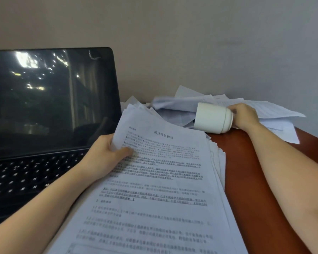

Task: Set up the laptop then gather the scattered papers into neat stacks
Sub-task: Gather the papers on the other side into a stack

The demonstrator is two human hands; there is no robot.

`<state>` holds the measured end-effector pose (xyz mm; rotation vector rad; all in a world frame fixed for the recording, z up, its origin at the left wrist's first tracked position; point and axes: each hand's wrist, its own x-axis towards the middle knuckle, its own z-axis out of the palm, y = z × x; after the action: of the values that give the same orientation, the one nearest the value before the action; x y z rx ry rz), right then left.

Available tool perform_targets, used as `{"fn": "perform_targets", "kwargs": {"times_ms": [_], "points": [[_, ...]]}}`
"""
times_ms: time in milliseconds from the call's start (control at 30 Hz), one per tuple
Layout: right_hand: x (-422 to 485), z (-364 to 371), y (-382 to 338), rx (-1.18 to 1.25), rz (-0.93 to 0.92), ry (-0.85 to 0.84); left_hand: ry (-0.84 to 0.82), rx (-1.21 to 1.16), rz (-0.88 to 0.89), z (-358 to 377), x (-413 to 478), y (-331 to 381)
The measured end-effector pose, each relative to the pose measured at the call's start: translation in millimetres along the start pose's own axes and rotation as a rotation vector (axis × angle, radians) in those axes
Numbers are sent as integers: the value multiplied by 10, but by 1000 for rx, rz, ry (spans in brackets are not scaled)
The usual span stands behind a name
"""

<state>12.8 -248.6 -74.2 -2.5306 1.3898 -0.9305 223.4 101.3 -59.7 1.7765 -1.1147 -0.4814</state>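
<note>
An open black laptop with a dark, glossy screen (50,99) stands at the left of a reddish-brown wooden table (246,171), its screen upright and showing only reflections, its black keyboard with white letters (26,176) facing the person. Just beside its right edge lies a thick stack of white printed paper sheets (163,189), covered in lines of black text with a centred heading, running from the near edge of the view toward the middle of the table. The sheets in the stack are not squared: edges fan out along its right side and at its far corner. The person's left hand (103,156) grips the far left corner of this stack, the thumb (123,151) pressed on the top sheet and the other fingers hidden beneath the lifted, curling corner. Farther back, against the plain pale wall (191,43), a loose heap of crumpled and overlapping white paper sheets (182,105) spreads across the table toward the right. The right hand (245,116) reaches out over the bare wood to this heap, and its fingers curl around the right end of a white cylindrical plastic container (211,118), which lies tipped on its side at the near edge of the heap, between the stack and the hand.
</note>
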Motion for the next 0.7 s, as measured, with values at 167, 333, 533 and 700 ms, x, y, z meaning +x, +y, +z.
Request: {"fn": "perform_targets", "kwargs": {"times_ms": [167,333,533,700], "points": [[34,-106,-118,14,81,186,-1,-14,-3,-5,1,-21],[-56,-466,-441,-100,-64,364,-4,-7,-12,-18,8,-48],[-670,-929,-871,-295,-200,542,26,64,13,-31,-56,6],[-1538,-1259,-1195,-455,-235,489,142,260,-20,-104,-136,67]]}}
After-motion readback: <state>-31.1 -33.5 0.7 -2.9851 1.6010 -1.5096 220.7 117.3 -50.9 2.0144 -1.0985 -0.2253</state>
